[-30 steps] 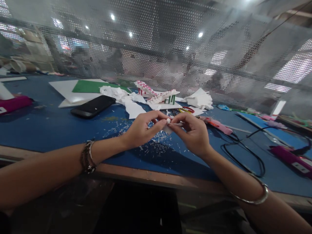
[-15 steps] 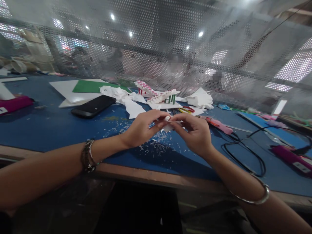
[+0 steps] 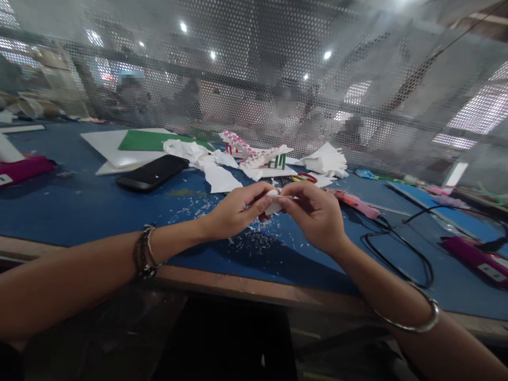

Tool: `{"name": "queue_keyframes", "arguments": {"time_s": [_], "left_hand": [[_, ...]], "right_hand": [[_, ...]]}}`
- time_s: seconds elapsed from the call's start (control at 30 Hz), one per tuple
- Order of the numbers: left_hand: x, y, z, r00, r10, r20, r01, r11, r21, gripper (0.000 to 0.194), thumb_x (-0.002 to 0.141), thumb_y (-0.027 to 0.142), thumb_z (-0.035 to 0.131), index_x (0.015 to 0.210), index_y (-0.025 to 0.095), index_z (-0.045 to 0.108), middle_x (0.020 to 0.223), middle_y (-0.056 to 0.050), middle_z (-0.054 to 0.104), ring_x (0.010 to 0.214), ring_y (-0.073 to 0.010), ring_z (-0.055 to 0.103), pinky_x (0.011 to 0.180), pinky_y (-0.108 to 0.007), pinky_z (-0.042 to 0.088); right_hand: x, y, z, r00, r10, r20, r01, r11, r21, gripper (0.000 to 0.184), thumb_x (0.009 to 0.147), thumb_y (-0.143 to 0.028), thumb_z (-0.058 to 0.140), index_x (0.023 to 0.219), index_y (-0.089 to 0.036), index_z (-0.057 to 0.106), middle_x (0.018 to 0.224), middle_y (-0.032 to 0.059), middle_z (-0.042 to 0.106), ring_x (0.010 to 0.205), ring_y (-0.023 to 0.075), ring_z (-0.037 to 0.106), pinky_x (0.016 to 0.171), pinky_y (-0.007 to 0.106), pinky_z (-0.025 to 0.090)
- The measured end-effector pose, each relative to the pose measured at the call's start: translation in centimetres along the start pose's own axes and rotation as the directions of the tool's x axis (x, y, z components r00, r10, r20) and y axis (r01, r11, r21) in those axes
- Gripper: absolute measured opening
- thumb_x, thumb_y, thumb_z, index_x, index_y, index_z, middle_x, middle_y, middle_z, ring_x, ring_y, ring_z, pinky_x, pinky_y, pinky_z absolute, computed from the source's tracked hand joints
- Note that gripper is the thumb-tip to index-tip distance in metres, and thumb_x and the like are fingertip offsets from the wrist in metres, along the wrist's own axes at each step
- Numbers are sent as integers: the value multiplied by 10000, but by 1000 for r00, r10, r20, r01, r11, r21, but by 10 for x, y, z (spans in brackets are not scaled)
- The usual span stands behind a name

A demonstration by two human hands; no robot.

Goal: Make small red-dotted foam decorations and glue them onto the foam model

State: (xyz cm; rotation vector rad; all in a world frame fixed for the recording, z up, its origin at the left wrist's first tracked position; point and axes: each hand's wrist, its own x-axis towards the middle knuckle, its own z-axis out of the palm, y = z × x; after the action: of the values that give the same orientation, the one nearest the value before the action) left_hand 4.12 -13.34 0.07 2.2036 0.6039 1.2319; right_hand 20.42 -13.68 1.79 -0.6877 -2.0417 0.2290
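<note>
My left hand (image 3: 234,211) and my right hand (image 3: 317,216) meet above the blue table (image 3: 79,211), both pinching one small white piece (image 3: 273,201) between fingertips. The piece is mostly hidden by the fingers. White shavings (image 3: 254,238) lie scattered on the table just beneath the hands. Dark bracelets circle my left wrist and a silver bangle sits on my right forearm.
A black phone (image 3: 153,172) lies left of the hands, beside white and green sheets (image 3: 135,142) and crumpled white paper (image 3: 198,154). A small pink-and-white model (image 3: 254,153), coloured rings (image 3: 304,178), a pink tool (image 3: 355,203) and black cable (image 3: 397,248) lie behind and right. Perforated screen stands behind.
The hands have shifted slightly, the fingertips turning the white piece between them; the left hand has edged a little to the right. Nothing else on the table moved.
</note>
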Motion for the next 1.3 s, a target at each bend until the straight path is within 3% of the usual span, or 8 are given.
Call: {"name": "queue_keyframes", "arguments": {"time_s": [0.17,0.33,0.47,0.63,0.83,1.13,1.3], "left_hand": [[2,-1,2,998,-57,-31,50,983,-179,61,808,210,420,815,154,443,630,23,499,502,-58,502,471,-163,438],[2,0,3,991,-122,-56,107,969,-222,58,787,207,471,771,158,445,578,25,528,458,-57,506,442,-163,441],[2,-1,2,986,-152,-71,133,965,-226,106,766,227,516,741,158,439,554,25,539,432,-60,504,417,-165,434],[1,0,3,984,-179,-2,174,959,-224,79,792,217,475,797,149,436,558,21,546,453,-66,516,449,-171,435],[0,1,6,985,-165,58,175,939,-297,117,859,195,280,823,159,385,603,-4,558,512,-87,526,504,-202,438],[4,1,3,963,-254,90,267,864,-426,126,828,166,355,933,152,422,630,3,591,568,-91,540,578,-209,404],[5,5,1,947,-319,50,306,839,-450,120,829,191,371,840,139,478,614,17,558,547,-83,512,561,-202,390]], "right_hand": [[0,1,2,1000,10,-10,-9,999,43,37,758,-176,507,723,-176,520,651,-22,542,581,65,503,505,179,413],[0,1,1,999,-45,5,45,997,66,10,755,-191,510,750,-182,512,766,19,540,732,114,524,622,244,451],[0,0,2,999,-34,13,34,997,63,45,749,-214,539,784,-185,537,764,17,564,722,114,538,636,248,467],[0,1,4,998,-59,-13,59,998,-18,31,759,-178,523,736,-171,544,706,9,568,669,98,531,589,217,444],[0,2,2,996,-86,9,87,989,-121,49,772,-172,492,734,-178,522,695,-4,553,641,87,501,534,200,393],[3,3,-3,981,-192,9,191,967,-167,63,770,-133,480,742,-176,517,680,-7,540,601,85,485,519,206,379],[4,3,-3,955,-290,63,297,936,-187,85,768,-101,488,755,-181,514,711,0,557,654,98,506,595,233,399]]}}
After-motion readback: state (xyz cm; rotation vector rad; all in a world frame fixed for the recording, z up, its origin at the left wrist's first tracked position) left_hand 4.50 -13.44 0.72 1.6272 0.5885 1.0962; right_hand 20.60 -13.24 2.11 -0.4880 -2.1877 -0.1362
